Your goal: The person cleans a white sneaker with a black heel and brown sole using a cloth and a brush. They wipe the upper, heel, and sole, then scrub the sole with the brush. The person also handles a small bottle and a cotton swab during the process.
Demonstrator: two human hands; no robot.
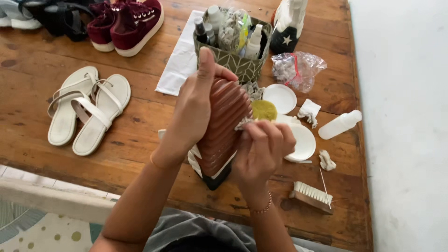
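Brown ribbed shoe sole (223, 126), 1 item, held upturned above the near edge of the desk (140, 154), tread facing the camera so the grooves lie open to view; toe points away, dark heel toward the person.

Left hand (193, 109): grip clamped on the shoe along its left side, thumb stretched up past the toe, steadying it at a slant.

Right hand (263, 149): grip pinched together on a small whitish wad of cloth (242, 123), pressed against the right edge of the sole. A beaded bracelet sits on this wrist.

Around the hands, on the desk:
- 2 white round lids or dishes (280, 97), 1 just beyond the right hand, 1 partly under it; a yellow-green pad or paste (264, 110) lies between them, within easy reach of the cloth.
- Patterned basket (233, 63) of bottles and rags, directly beyond the shoe, standing on a white sheet (179, 63).
- White squeeze bottle (339, 124), lying on its side, to the right.
- Wooden brush with pale bristles (311, 196), bristles up, near the right wrist.
- Clear plastic bag (298, 70) with wads inside; 2 loose used wads (309, 112) nearby.
- 1 pair of white strappy sandals (86, 109), soles down, well apart to the left.
- 1 pair of maroon sneakers (126, 23) and black sandals (58, 18) at the far edge; 1 black-and-white high-top (287, 23) upright beyond the basket.
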